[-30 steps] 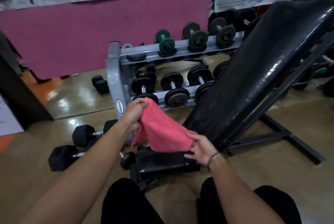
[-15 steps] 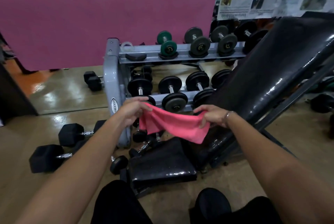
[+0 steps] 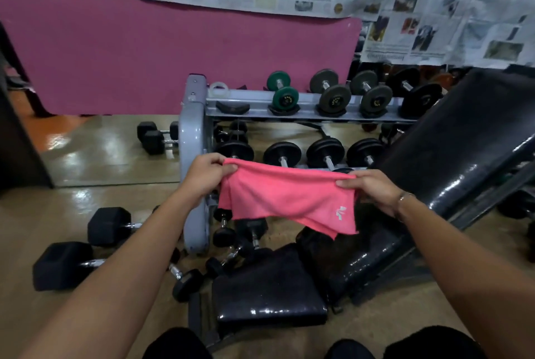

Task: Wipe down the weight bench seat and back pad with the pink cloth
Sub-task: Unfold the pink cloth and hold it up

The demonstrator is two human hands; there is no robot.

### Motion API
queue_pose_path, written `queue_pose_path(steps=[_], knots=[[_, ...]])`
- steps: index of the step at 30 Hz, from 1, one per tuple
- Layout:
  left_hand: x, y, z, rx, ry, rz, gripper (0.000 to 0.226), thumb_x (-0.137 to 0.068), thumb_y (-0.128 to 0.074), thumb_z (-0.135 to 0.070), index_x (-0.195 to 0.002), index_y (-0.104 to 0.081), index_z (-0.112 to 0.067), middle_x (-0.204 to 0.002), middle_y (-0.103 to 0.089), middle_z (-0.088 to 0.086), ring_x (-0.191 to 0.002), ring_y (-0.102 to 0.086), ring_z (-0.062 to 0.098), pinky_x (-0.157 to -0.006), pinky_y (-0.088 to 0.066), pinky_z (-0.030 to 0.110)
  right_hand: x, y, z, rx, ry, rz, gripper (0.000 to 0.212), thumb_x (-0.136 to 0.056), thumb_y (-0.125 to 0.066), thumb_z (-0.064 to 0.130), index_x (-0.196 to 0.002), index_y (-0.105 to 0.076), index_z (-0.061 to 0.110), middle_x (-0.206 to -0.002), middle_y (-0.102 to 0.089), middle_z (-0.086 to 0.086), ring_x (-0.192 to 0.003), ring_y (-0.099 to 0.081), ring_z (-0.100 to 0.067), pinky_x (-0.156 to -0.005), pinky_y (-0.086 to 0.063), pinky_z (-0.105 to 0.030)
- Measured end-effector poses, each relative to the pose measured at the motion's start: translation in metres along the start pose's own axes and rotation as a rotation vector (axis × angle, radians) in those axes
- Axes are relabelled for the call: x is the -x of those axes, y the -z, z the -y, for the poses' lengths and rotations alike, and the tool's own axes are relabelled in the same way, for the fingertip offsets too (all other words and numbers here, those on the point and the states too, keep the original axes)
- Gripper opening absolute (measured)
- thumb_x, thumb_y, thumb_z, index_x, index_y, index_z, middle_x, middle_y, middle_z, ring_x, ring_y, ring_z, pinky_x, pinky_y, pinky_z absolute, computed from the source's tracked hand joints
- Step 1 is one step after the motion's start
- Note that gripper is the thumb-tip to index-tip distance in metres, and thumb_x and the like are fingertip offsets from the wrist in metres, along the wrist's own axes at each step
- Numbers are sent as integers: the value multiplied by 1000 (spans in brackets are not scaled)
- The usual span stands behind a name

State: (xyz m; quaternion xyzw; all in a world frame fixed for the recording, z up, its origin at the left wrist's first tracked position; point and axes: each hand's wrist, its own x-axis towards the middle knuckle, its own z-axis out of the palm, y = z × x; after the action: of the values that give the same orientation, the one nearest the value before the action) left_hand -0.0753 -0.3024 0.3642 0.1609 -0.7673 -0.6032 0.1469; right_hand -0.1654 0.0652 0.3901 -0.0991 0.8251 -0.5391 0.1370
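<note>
The pink cloth point(image 3: 285, 199) hangs stretched in the air between my hands, with a small white logo near its right lower corner. My left hand point(image 3: 205, 174) pinches its upper left corner. My right hand point(image 3: 372, 189) grips its upper right corner. Below the cloth lies the black bench seat point(image 3: 266, 295), low and close to me. The black back pad point(image 3: 451, 156) rises steeply from the seat toward the upper right. The cloth touches neither pad.
A grey dumbbell rack point(image 3: 194, 161) with several dumbbells stands just behind the cloth. Black hex dumbbells point(image 3: 84, 245) lie on the floor at the left and beside the seat. A pink mat point(image 3: 173, 54) and newspapers cover the wall behind.
My right hand rose from below the cloth to its upper right corner, and both hands pulled it out wide and level. The view shifted slightly downward and left.
</note>
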Motion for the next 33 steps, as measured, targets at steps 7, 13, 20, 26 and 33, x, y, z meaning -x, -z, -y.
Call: queue_pose_path(steps=[7, 13, 20, 26, 33], knots=[[12, -47, 30, 116, 105, -203, 23, -81, -75, -18, -62, -62, -18, -63, -59, -2, -62, -52, 18, -59, -39, 32, -3, -47, -24, -427, -142, -100, 29, -73, -81, 11, -100, -71, 6, -100, -72, -18, -89, -68, -30, -89, -55, -44], [60, -135, 46, 6, 153, -139, 18, -82, -71, -21, -67, -61, -18, -61, -63, -5, -57, -55, 13, -61, -45, 32, 11, -121, -43, -341, -83, -165, 9, -80, -75, 12, -82, -68, 17, -81, -70, -5, -74, -65, -20, -66, -54, -31], [90, -160, 40, 427, 332, 151, 34, -105, -44, -30, -104, -68, -6, -87, -71, 17, -68, -68, 24, -57, -59, 39, 22, -133, -66, -429, -94, 16, 41, -79, -80, 40, -108, -66, 15, -105, -74, -10, -93, -74, -24, -82, -61, -39], [69, -125, 107, 408, 363, 407, 48, -102, -35, -35, -115, -77, -16, -102, -68, 2, -81, -55, 15, -68, -45, 29, 0, -137, -98, -343, -114, 39, 37, -80, -64, -7, -108, -66, 18, -104, -71, -11, -92, -68, -23, -82, -58, -38], [109, -133, 214, 605, 916, 291, 22, -75, -68, -40, -86, -68, -21, -82, -61, 4, -68, -56, 22, -64, -42, 32, 7, -190, -159, -622, -416, 70, 32, -78, -48, -6, -96, -66, 12, -89, -65, -9, -86, -58, -24, -79, -47, -36]])
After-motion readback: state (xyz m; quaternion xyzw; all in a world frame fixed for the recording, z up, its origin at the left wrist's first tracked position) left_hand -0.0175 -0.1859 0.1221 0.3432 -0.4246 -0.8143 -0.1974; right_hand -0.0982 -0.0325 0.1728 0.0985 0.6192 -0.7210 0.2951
